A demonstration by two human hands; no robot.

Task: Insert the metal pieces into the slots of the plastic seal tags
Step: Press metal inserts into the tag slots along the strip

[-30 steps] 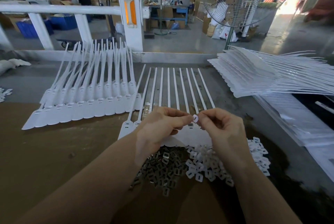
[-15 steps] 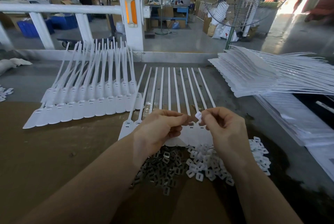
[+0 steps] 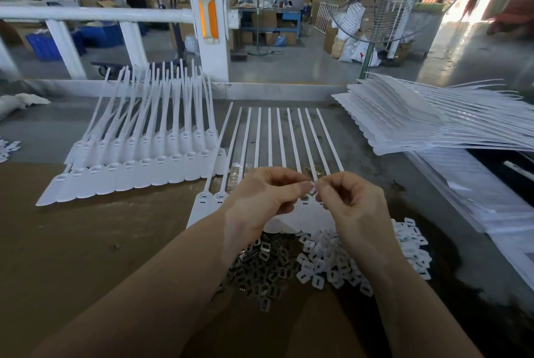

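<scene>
Seen from a head camera looking down at a work table (image 3: 86, 242), two bare forearms reach forward and the hands meet fingertip to fingertip at the centre. The left hand (image 3: 260, 198) and the right hand (image 3: 352, 201) both pinch one small white piece (image 3: 312, 186) between them — it is almost wholly covered by fingertips, so its shape is hard to make out, and whether a metal part sits inside it cannot be told.

Beneath the hands lies a row of white plastic seal tags (image 3: 277, 138), straps pointing away. The hands hide most of the flat heads; only two heads show at the left end. Nearer the body, partly hidden by the wrists, sit two heaps that touch: grey metal pieces (image 3: 260, 268), small rectangular frames with a slot, and white plastic clips (image 3: 326, 259) of similar shape.

To the left, a fanned batch of seal tags (image 3: 138, 164) lies overlapping. To the right, a tall stack of tags (image 3: 419, 123) runs out of the picture — its far end is cut off.
</scene>
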